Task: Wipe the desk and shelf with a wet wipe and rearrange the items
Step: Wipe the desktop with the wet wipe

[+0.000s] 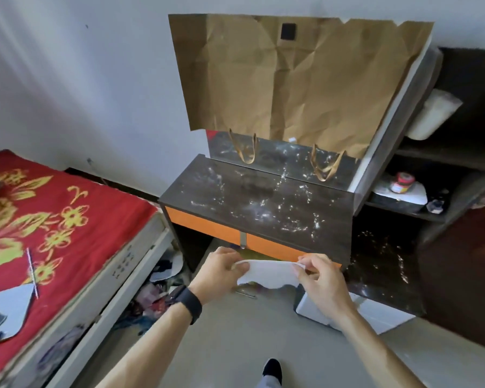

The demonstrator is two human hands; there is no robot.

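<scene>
A white wet wipe [268,274] is stretched between my two hands in front of the desk. My left hand [221,271] pinches its left edge, and my right hand [318,278] pinches its right edge. The dark desk top [261,203] lies just beyond, streaked with white dust, with orange drawer fronts [205,224] below it. To the right stands a dark shelf unit [443,161] holding a small red-capped jar [402,182] on a white object. A lower dusty dark surface [381,270] sits under the shelf.
A brown paper bag [291,79] hangs flattened over the mirror behind the desk. A bed with a red flowered cover [53,219] is at the left, with clutter on the floor beside it. A white box [317,309] sits on the floor near my right hand.
</scene>
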